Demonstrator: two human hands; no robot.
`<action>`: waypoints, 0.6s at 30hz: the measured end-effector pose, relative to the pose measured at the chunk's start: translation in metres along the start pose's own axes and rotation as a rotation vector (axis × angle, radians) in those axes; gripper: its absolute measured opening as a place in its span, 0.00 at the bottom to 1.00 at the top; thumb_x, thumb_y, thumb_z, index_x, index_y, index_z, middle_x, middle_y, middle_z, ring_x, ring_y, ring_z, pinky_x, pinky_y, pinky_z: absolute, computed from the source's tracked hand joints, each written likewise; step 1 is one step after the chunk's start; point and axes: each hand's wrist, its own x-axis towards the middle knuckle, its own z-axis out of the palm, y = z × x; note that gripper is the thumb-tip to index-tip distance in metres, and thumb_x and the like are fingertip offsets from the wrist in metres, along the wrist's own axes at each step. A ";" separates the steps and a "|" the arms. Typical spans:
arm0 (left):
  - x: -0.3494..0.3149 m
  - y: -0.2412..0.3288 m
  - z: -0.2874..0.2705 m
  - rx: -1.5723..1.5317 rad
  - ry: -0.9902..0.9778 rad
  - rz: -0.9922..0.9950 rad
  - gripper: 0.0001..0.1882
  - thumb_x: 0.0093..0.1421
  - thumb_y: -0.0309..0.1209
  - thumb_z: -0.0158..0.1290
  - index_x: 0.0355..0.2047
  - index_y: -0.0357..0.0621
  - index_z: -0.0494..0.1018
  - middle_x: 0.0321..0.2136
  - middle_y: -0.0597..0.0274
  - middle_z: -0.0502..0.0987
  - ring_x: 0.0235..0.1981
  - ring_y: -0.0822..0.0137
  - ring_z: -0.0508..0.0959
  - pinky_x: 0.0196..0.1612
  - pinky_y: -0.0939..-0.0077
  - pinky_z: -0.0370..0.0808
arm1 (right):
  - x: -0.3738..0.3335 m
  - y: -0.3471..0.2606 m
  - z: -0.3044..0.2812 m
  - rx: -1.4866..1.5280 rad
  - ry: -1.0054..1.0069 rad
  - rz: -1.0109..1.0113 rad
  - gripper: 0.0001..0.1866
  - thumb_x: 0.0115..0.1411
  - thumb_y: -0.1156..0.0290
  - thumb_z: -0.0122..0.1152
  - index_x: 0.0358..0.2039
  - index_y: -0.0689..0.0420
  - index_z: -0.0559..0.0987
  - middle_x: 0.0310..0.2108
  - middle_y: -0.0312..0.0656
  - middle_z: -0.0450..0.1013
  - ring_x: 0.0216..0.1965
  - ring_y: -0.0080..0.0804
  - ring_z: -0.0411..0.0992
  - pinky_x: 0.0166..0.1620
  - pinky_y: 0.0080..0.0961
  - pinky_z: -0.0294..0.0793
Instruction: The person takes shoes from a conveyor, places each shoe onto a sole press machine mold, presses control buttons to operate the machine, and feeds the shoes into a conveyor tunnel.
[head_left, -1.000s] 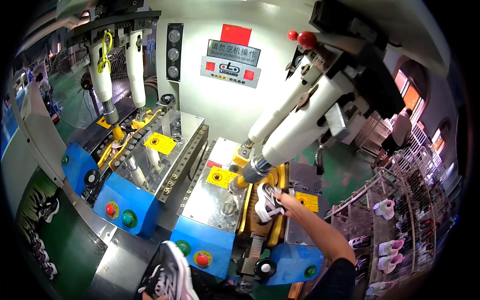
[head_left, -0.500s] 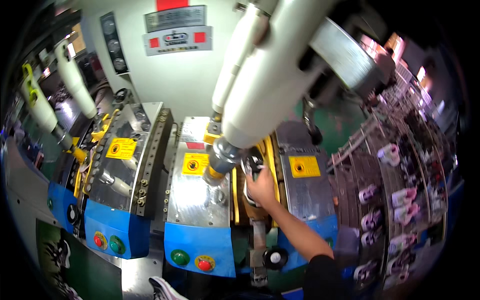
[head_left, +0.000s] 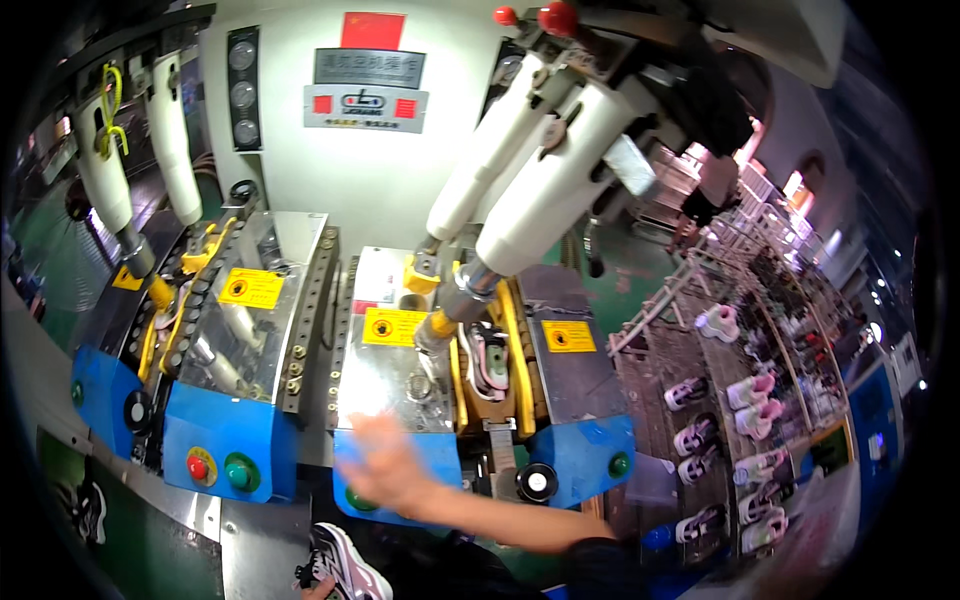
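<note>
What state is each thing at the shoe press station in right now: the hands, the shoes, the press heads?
Right hand: open, blurred, over the blue front panel of the right press bay.
Left hand: barely visible at the lower edge, at the black-and-white sneaker.
White-and-pink shoe: seated sole-up in the right bay's wooden cradle.
White cylindrical press heads: raised clear of that shoe.
Small shoes on the wire rack: resting in rows.

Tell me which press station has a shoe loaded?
The right station: a white-and-pink shoe sits between its yellow rails. The left station shows none.
</note>
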 end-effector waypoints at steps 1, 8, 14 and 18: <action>-0.001 0.000 0.001 0.062 0.020 0.033 0.11 0.56 0.32 0.50 0.38 0.41 0.70 0.32 0.60 0.74 0.30 0.64 0.76 0.31 0.72 0.76 | 0.000 -0.014 0.032 -0.113 -0.097 -0.082 0.28 0.53 0.64 0.57 0.50 0.67 0.65 0.52 0.59 0.61 0.56 0.53 0.58 0.57 0.48 0.56; -0.081 -0.003 0.013 0.191 0.282 0.442 0.18 0.53 0.31 0.55 0.43 0.37 0.68 0.33 0.59 0.73 0.31 0.64 0.75 0.29 0.75 0.76 | -0.048 -0.017 0.075 -0.162 -0.298 -0.188 0.21 0.55 0.65 0.55 0.46 0.64 0.68 0.53 0.55 0.62 0.55 0.48 0.60 0.59 0.50 0.53; -0.133 -0.065 -0.006 -0.382 0.205 0.769 0.35 0.44 0.19 0.58 0.54 0.40 0.57 0.47 0.57 0.68 0.48 0.64 0.69 0.51 0.68 0.67 | -0.180 -0.101 0.090 0.490 -0.530 -0.120 0.16 0.52 0.71 0.58 0.42 0.62 0.72 0.46 0.48 0.69 0.47 0.41 0.69 0.53 0.36 0.67; -0.121 -0.094 -0.084 0.111 0.726 0.833 0.38 0.44 0.19 0.59 0.54 0.39 0.53 0.44 0.58 0.65 0.45 0.66 0.67 0.49 0.70 0.66 | -0.241 -0.158 0.088 0.653 -0.693 0.102 0.16 0.53 0.70 0.58 0.42 0.61 0.74 0.40 0.47 0.73 0.40 0.40 0.74 0.44 0.29 0.73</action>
